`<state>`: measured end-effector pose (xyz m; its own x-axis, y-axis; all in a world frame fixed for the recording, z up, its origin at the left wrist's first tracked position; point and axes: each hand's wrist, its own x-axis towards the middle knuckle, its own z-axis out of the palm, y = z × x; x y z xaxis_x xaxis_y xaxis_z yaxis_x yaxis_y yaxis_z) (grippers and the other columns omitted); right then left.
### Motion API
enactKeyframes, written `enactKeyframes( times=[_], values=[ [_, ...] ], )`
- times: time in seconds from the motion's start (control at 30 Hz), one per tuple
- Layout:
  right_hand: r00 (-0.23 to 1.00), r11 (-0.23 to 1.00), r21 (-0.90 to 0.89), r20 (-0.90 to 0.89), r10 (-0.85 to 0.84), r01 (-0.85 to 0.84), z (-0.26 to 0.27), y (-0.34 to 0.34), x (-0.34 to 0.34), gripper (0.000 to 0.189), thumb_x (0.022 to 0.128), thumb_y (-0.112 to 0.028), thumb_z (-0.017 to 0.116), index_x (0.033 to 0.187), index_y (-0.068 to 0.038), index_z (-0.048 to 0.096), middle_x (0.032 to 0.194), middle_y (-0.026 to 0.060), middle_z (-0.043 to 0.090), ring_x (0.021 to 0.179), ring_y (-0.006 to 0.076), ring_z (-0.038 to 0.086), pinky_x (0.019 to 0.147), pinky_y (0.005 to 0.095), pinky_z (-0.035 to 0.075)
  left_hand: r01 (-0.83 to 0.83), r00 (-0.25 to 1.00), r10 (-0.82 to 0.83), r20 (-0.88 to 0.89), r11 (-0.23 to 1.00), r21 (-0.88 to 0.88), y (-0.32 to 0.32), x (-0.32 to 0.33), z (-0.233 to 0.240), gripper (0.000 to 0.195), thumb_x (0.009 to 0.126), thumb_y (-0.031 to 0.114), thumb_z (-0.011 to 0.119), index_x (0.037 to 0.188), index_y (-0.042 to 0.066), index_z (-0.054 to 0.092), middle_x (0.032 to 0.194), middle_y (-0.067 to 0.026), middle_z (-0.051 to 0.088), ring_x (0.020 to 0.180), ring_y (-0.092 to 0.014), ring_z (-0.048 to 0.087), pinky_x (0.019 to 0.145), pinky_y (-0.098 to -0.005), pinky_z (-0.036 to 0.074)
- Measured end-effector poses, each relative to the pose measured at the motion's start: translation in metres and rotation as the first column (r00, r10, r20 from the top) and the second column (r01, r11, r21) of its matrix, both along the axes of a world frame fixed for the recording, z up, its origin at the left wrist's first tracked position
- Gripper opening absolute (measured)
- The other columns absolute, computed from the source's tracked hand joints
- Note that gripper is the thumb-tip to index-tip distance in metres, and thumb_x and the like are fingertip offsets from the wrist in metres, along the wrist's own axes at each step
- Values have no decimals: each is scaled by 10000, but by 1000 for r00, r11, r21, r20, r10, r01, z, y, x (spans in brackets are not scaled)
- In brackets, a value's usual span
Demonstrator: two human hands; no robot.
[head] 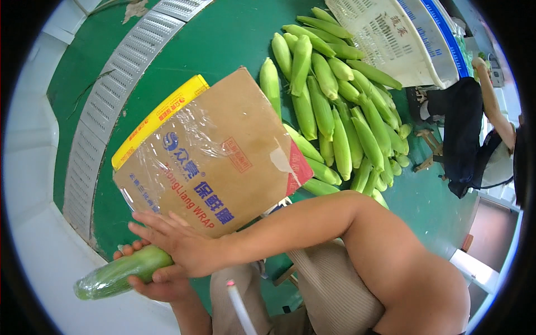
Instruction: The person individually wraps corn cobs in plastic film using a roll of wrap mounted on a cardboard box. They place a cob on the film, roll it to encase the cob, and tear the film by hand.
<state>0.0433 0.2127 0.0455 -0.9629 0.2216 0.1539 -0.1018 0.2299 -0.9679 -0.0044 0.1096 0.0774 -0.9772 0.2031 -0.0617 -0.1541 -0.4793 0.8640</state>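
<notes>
An ear of corn in its green husk [121, 272], covered with clear plastic film, points toward the lower left. My left hand [155, 287] holds it from below, fingers on the far side and thumb on the near side. My right hand [184, 247] lies against its near end, palm down, with the fingers stretched out flat. Just beyond my hands is a cardboard carton [209, 142] with clear film stretched over its printed top. Along the carton's far-left side runs a yellow printed strip or box [161, 119].
Many unwrapped corn ears [335, 113] lie heaped on the green floor [226, 37]. White plastic crates [398, 42] stand behind the heap. A metal drain grating [121, 71] curves along the left. A seated person [460, 125] is at right. A cigarette [240, 307] juts up near the camera.
</notes>
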Motion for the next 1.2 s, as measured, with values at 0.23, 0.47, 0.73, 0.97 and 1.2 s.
enactKeyframes(
  times=[0.23, 0.47, 0.73, 0.97, 1.2],
  values=[
    [990, 936, -348, -142, 6, -55, 1, 36, 10, 945, 886, -339, 769, 1617, -37, 252, 1632, 233, 276, 1480, 347, 365, 1204, 445, 315, 133, 991, -130, 31, 938, -321, -47, -8, -69, 697, 954, 388, 645, 1467, 0, 376, 1202, -109, 599, 1122, -238, 595, 996, -360, 487],
    [283, 326, 199, 216, -935, 924, -115, 326, 39, 522, 925, -225, 714, 1354, 10, 531, 1338, 197, 558, 1185, 311, 577, 1038, 409, 464, -130, 852, 470, 229, 615, -778, -209, -98, -177, 674, 861, 169, 798, 1425, 1, 469, 1202, -182, 615, 1011, -323, 617, 843, -398, 554],
    [-268, 345, 854, 464, -845, 390, -205, 421, 93, 904, 769, -519, 845, 1452, -64, 466, 1516, 194, 467, 1398, 393, 464, 1132, 560, 405, -481, 876, 50, -479, 44, -875, -167, -87, -180, 587, 858, 76, 765, 1389, -27, 539, 1392, -220, 552, 1308, -385, 492, 1155, -452, 355],
    [399, 449, 177, 257, -880, 876, -113, 318, 56, 607, 876, -135, 710, 1425, 12, 496, 1150, 126, 687, 918, 191, 672, 770, 313, 549, -381, 471, -631, -616, 485, -787, -8, -106, -93, 579, 822, -1, 773, 1342, 82, 533, 1478, -204, 469, 1366, -385, 469, 1137, -467, 410],
    [997, 696, 718, 39, -65, 17, -11, 205, -46, 716, 649, -221, 877, 1324, -192, 637, 1059, 24, 628, 1062, 274, 596, 918, 396, 517, -491, 215, -590, -778, 623, -609, 71, -119, -71, 693, 773, 174, 869, 1384, 246, 552, 1495, -135, 452, 1412, -423, 414, 1168, -630, 310]
  ],
)
